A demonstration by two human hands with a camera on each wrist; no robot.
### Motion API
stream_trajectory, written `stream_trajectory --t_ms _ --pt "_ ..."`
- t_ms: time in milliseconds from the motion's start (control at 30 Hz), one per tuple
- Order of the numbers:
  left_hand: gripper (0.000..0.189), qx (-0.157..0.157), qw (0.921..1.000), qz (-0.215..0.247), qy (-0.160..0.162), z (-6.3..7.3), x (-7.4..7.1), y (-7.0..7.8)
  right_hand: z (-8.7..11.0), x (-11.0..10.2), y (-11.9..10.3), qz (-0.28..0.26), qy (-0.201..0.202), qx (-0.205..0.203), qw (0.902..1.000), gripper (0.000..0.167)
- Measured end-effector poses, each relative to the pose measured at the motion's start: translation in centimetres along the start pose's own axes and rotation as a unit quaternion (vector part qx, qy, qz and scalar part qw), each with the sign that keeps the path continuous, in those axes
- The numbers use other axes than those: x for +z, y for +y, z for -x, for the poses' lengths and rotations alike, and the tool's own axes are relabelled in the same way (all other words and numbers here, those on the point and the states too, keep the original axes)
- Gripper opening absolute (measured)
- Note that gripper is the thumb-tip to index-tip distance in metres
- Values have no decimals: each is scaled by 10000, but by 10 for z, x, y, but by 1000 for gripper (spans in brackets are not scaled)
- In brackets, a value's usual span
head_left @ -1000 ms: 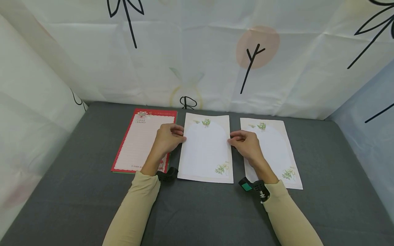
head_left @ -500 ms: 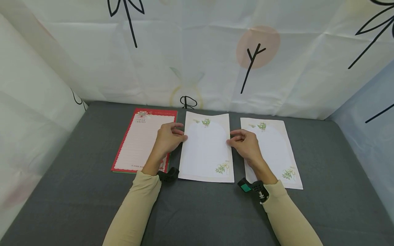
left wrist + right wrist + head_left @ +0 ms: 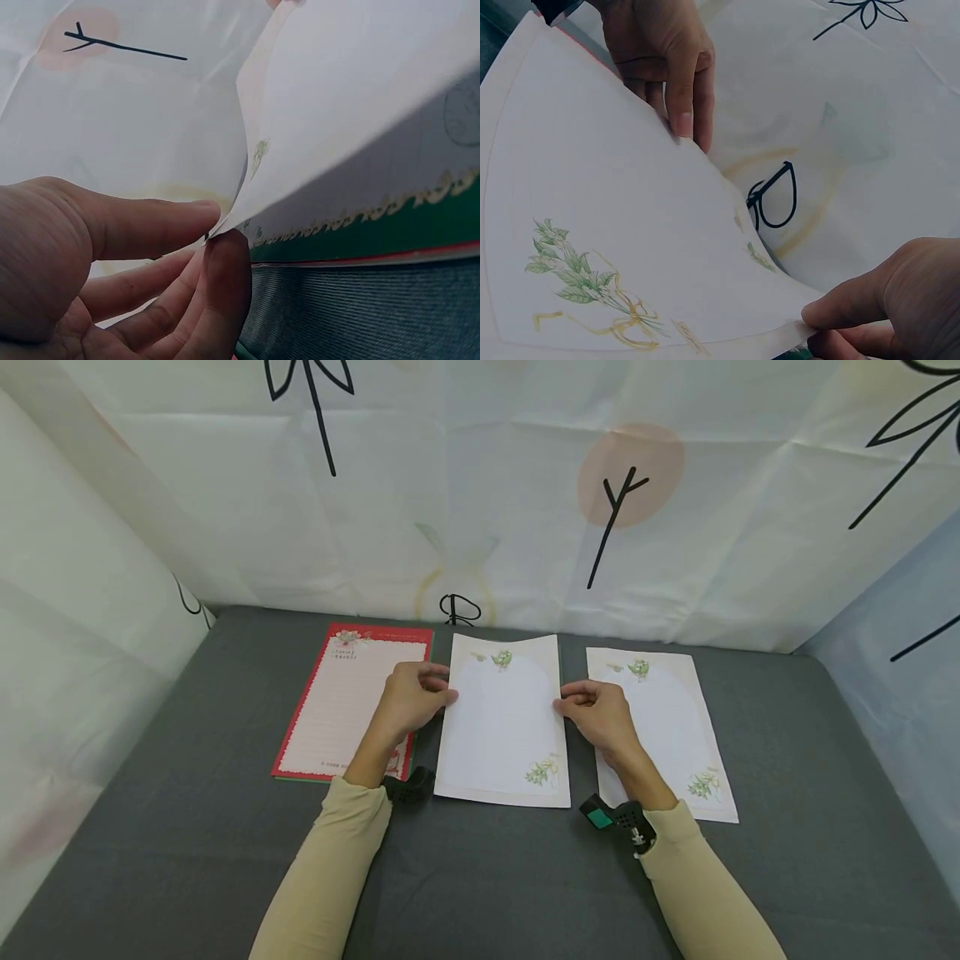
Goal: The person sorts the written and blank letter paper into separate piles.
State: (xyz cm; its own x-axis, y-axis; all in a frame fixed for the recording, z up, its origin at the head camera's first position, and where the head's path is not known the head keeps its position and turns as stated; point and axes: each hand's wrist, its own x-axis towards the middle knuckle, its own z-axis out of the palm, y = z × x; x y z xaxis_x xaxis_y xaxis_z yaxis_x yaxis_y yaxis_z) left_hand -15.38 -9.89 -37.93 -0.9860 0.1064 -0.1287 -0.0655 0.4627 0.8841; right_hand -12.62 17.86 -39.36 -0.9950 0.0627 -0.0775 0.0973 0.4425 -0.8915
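A white sheet of letter paper with green leaf prints is held between both hands in the middle of the table. My left hand pinches its left edge between thumb and forefinger. On the opposite edge, the thumb and fingers of my right hand pinch the paper too. The left wrist view shows the sheet raised and bowed above a green-bordered sheet, which has a thin red edge under it. In the right wrist view a leafy sprig print shows near the sheet's lower corner.
On the left lies a red-bordered lined sheet with green showing at its edge, partly under my left forearm. A matching leaf-print sheet lies on the right, partly covered by my right arm. Dark grey cloth covers the table; a printed curtain hangs behind.
The held sheet has shifted very slightly to the right, and its top edge dips a little more. Both hands keep their pinch and stay almost still.
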Motion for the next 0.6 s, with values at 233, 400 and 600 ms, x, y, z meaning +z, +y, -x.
stream_trajectory --t_ms 233,400,600 --pt "44 -232 9990 119 -370 0 -2 0 0 0 0 41 -2 24 10000 24" --pt "46 -299 9983 105 -493 0 -2 1 0 -1 -1 101 -8 44 9999 25" --pt "46 -310 9982 90 -507 0 -2 1 0 -1 -1 144 -10 85 9999 25"
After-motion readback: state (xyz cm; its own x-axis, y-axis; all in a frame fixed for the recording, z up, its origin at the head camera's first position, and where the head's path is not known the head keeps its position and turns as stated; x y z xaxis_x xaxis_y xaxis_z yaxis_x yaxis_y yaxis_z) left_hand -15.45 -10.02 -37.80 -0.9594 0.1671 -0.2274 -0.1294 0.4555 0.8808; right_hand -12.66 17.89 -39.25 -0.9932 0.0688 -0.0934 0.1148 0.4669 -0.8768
